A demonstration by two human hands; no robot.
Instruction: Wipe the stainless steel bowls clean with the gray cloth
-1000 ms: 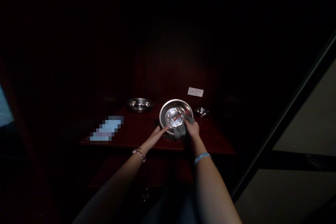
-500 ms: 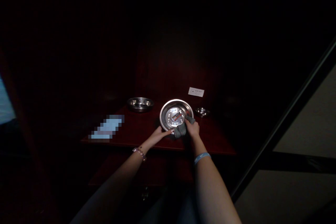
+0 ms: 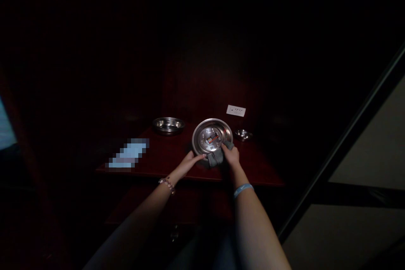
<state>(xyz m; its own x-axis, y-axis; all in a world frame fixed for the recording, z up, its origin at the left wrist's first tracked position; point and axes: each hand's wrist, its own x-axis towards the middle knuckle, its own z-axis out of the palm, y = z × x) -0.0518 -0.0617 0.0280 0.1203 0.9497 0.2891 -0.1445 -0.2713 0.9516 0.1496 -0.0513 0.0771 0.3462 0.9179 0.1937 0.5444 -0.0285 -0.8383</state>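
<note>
A round, shiny metal basin (image 3: 200,133) is held up and tilted, its inside facing me and a label (image 3: 212,138) on its bottom. My left hand (image 3: 189,164) grips the lower left rim, thumb on top and the other fingers hidden behind. At the lower right, my right hand (image 3: 232,155) is closed on a grey cloth (image 3: 215,158), which hangs over the rim and is pressed against the basin. To the left stands another metal basin (image 3: 168,125), and a small metal bowl (image 3: 243,135) lies to the right.
The dark red wooden shelf (image 3: 164,156) has its front edge just below my hands. A white power socket (image 3: 236,110) is on the back panel. A blurred-out light patch (image 3: 129,154) covers something at the left. A lower shelf (image 3: 152,209) shows underneath.
The basin has tilted slightly, so the light reflections on its bottom are dimmer. My left hand and the cloth have shifted a little to the left.
</note>
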